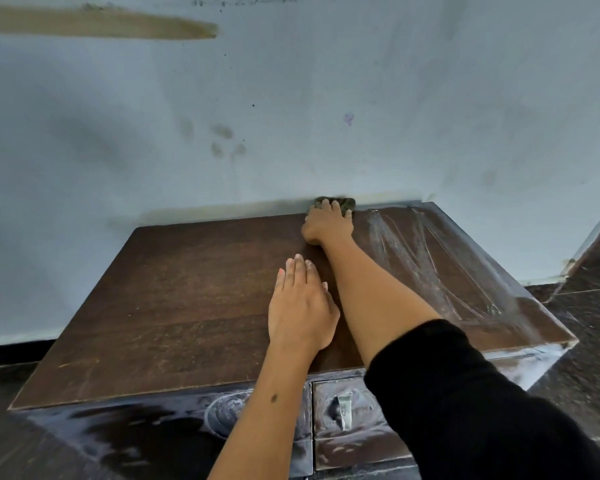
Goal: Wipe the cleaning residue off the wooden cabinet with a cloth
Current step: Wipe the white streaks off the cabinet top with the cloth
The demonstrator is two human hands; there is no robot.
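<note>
A low dark wooden cabinet (174,306) stands against a pale blue wall. My right hand (328,224) reaches to the back edge of its top and presses a small dark greenish cloth (340,203) against the wood by the wall, fingers curled over it. My left hand (300,303) lies flat on the middle of the top, fingers straight. White streaky residue (430,258) covers the right part of the top. The left and middle parts look bare brown. Residue also smears the cabinet's front (160,420).
The stained wall (291,116) rises directly behind the cabinet. A drawer front with a metal handle (344,410) faces me below the top's front edge. Dark speckled floor (589,327) lies to the right and left of the cabinet.
</note>
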